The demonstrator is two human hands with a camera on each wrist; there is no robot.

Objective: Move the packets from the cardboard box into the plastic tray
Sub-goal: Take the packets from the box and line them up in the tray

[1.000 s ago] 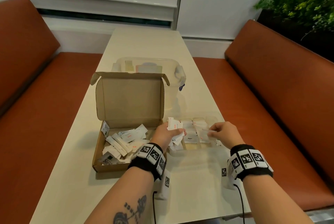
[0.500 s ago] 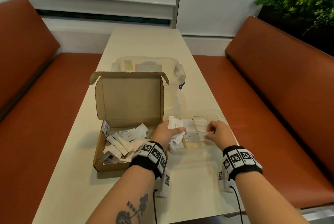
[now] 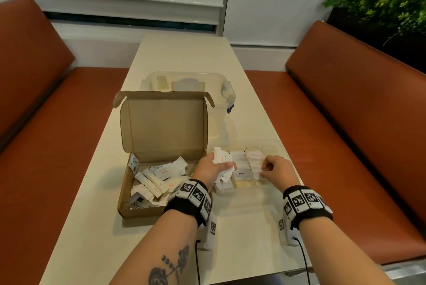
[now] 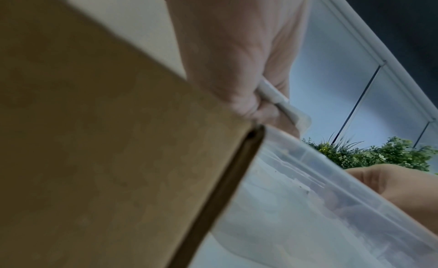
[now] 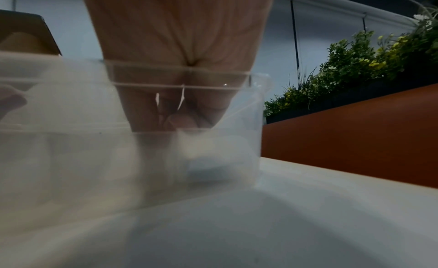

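Writing: we are reading "Salt" in red on a packet [image 3: 171, 185] in the cardboard box [image 3: 147, 212], "Sugar" and the start of "Stev…" on packets at the box's 7 o'clock corner, "Salt" on the bunch in our left hand, and "Pepper" on a packet [image 3: 241, 173] lying in the plastic tray [image 3: 274, 146].
Left hand [image 3: 213, 169]: we are gripping a bunch of white packets [image 3: 222, 157], thumb curled over them, above the gap between box and tray; the left wrist view is showing the fingers closed round a white edge.
Right hand [image 3: 275, 169]: we are reaching into the tray, fingers curled narrow, fingertips at the row of packets [image 3: 253, 160]; whether they are pinching one we cannot tell.
Packets: many are lying loose in the box at 9 o'clock from our hands; others are standing in rows in the tray at 12 o'clock from the right hand.
Box lid: standing upright at 12 o'clock of the box.
Table [image 3: 184, 54]: carrying box, tray and a clear lidded tub [image 3: 227, 91] at 12 o'clock behind the lid.
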